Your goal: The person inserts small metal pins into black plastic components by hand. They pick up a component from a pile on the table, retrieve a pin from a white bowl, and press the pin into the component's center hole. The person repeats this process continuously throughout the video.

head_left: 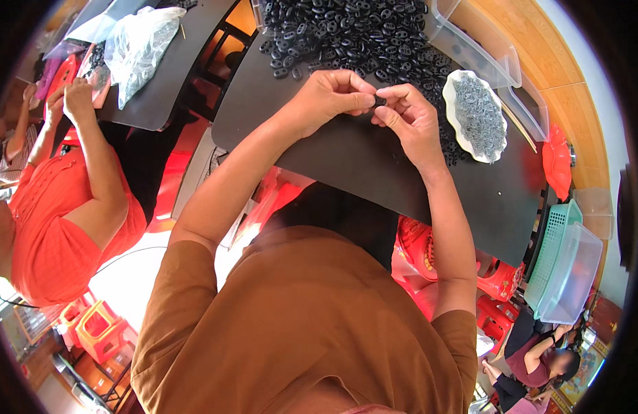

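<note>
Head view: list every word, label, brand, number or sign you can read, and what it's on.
Readable text: none.
Small black piece between the left hand and right hand: too small to tell.
Heap of black pieces: no lettering I can make out.
White dish: none visible.
Colourful panel, lower right: too small and blurred.

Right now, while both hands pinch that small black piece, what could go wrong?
The small black piece, pinched between the left hand and right hand, could slip and be lost among the loose black pieces beyond. A rightward swing might bump the white dish, spilling its small greyish pieces.
</note>
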`<state>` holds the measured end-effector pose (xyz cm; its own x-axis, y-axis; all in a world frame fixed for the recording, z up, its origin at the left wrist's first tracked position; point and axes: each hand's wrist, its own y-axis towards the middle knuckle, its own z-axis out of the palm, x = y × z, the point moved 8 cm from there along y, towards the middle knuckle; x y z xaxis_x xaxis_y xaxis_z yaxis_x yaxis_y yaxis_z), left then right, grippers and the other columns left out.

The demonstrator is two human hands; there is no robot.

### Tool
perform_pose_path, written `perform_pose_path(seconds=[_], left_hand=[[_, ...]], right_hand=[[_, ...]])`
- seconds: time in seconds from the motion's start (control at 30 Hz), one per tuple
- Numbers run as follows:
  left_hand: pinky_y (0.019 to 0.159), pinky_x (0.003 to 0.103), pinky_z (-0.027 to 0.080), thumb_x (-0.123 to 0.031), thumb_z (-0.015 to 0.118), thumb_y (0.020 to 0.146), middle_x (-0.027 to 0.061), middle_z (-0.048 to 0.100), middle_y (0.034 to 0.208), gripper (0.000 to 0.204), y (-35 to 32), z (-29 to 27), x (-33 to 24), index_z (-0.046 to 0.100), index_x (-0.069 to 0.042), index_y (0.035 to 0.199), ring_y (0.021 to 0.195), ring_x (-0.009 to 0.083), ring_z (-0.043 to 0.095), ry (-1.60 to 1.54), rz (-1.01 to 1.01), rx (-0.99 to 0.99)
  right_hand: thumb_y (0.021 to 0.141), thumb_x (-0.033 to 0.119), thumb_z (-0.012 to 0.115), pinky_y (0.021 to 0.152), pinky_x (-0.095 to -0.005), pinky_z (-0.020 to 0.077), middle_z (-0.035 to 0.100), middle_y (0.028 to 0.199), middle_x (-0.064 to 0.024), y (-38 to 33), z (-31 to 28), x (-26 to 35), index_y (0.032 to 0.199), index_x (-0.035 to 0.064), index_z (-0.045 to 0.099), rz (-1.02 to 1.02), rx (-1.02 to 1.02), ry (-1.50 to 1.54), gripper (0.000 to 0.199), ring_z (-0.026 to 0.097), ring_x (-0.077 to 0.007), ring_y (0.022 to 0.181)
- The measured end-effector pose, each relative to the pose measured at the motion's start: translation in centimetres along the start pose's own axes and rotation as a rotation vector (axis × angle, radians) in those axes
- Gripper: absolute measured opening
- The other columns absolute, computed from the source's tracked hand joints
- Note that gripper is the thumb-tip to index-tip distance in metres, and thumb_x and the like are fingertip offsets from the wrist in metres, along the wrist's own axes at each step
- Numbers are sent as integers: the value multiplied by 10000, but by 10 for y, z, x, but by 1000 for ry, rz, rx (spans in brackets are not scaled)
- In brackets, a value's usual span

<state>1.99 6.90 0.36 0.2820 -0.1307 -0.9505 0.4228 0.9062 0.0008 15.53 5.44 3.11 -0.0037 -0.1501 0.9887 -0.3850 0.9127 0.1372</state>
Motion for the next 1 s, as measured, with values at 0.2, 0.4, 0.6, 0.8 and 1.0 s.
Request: perform_pose_path(seconds=[0.2, 0.4, 0.6, 0.8, 1.0], left_hand=[[732, 211, 495, -127, 665, 918, -3, 651, 870, 199, -1, -2, -1, 662, -13, 1082, 764, 55, 582, 108, 58, -34], [687, 209, 497, -91, 651, 904, 5, 664, 836, 179, -6, 8, -11, 680, -4, 1058, 736, 39, 589, 535, 114, -80], [703, 255, 526, -58, 653, 879, 62, 698, 851, 142, -5, 13, -18, 693, 5, 1000, 736, 95, 642, 633, 169, -75], [679, 246, 524, -72, 677, 871, 46, 688, 866, 144, -7, 16, -12, 701, -23, 1004, 729, 94, 643, 689, 224, -37], [674, 279, 519, -72, 721, 811, 61, 672, 858, 157, -14, 41, -14, 707, -46, 966, 726, 149, 641, 750, 235, 85]], right_hand=[[883, 50, 655, 680, -231, 515, 626, 854, -6, 12, -30, 9, 1053, 43, 614, 91, 22, -83, 175, 625, -87, 749], [861, 106, 673, 681, -261, 499, 698, 915, -37, 84, -170, 66, 1124, 64, 631, -135, -318, -180, 270, 636, -104, 743], [877, 169, 692, 716, -227, 477, 610, 1257, -126, 98, -255, 72, 1319, 52, 547, -178, -623, -580, 480, 633, -111, 834], [840, 105, 698, 648, -251, 497, 694, 902, -25, 30, -161, 58, 1085, 94, 682, -235, -480, -699, 245, 624, -87, 695], [811, 71, 717, 635, -284, 487, 659, 844, -52, -30, -67, 32, 947, 62, 688, -60, -86, -817, 140, 622, -171, 699]])
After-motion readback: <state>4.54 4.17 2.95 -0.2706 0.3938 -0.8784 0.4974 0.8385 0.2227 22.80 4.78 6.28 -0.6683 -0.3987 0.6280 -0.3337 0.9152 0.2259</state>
